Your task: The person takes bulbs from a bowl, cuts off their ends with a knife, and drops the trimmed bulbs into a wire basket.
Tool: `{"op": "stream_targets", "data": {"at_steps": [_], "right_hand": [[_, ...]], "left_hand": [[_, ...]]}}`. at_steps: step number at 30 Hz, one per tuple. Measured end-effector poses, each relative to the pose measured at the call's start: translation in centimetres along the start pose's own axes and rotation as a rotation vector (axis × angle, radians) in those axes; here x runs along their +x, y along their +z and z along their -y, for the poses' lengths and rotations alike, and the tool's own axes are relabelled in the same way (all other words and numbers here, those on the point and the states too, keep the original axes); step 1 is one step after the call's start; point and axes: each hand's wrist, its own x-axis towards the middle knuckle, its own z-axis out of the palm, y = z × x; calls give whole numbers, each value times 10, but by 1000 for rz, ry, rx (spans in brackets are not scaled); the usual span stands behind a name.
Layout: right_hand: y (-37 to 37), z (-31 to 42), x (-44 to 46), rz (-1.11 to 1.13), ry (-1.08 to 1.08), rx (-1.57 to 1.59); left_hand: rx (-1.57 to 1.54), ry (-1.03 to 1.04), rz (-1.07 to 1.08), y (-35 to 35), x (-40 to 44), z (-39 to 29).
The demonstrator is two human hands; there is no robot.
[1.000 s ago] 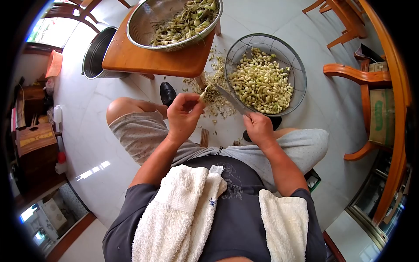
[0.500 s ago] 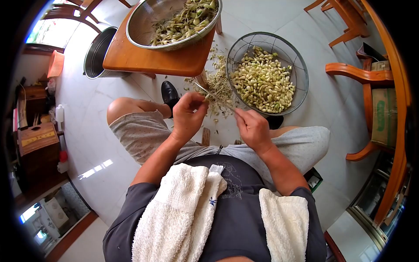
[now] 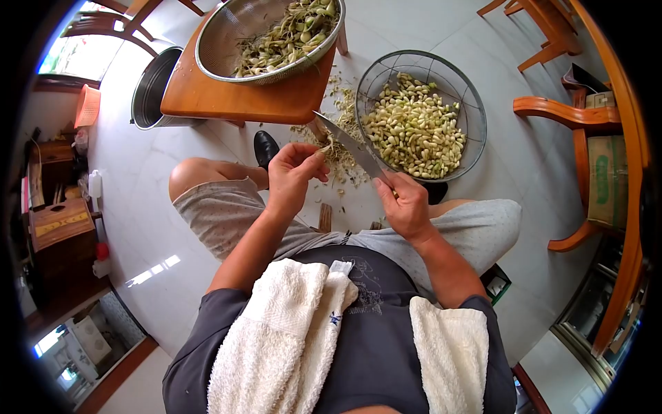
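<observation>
My left hand [image 3: 293, 176] pinches a small pale bulb [image 3: 325, 149], which looks like a scallion bulb, between thumb and fingertips. In my right hand [image 3: 405, 205] is a knife [image 3: 353, 148], its broad blade slanting up to the left beside the bulb, apart from it. Beyond my right hand, trimmed pale bulbs [image 3: 414, 127] lie in a round wire basket [image 3: 482, 93] on the floor. A metal colander [image 3: 212, 63] with untrimmed, stringy bulbs [image 3: 293, 40] rests on a wooden seat [image 3: 234, 107]. Loose trimmings [image 3: 343, 169] lie on the floor below the blade.
A metal bucket [image 3: 146, 96] stands left of the seat. Wooden furniture with curved legs [image 3: 565, 112] and a cardboard box [image 3: 607, 183] are at the right. A black shoe [image 3: 265, 149] is below the seat, and a white towel [image 3: 272, 331] hangs over my chest.
The knife has turned so its blade shows broadside, and its tip has moved off the bulb. My left hand has shifted slightly left and down, still pinching the bulb.
</observation>
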Motion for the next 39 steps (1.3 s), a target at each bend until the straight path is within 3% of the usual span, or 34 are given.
{"op": "stream_targets", "data": {"at_steps": [4, 7, 14, 19, 22, 24, 26, 28, 32, 33, 34, 39], "right_hand": [[5, -4, -2, 8, -40, -15], [7, -41, -7, 238, 166, -357], [-5, -38, 2, 90, 341, -186], [0, -59, -1, 413, 354, -452], [9, -73, -10, 529, 311, -500], [13, -73, -10, 582, 308, -493], [12, -73, -12, 543, 316, -482], [7, -62, -10, 545, 359, -486], [3, -55, -4, 601, 367, -485], [3, -54, -3, 618, 348, -486], [4, -55, -3, 635, 328, -480], [12, -56, 0, 730, 271, -458]], "left_hand": [[-35, -44, 8, 2, -2, -3], [-26, -69, -31, 1, -1, -6], [-361, -248, 61, -9, 4, -2], [-83, -172, 117, 35, 16, -22], [92, -73, 280, 81, 42, -21], [503, 2, 447, 107, 51, -40], [728, 409, 427, 115, 66, -28], [771, 328, 462, 112, 65, -77], [866, 458, 114, 66, 118, -153], [901, 292, 37, 51, 140, -175], [871, 404, 20, 21, 187, -169], [1054, 88, 9, -20, 281, -184]]}}
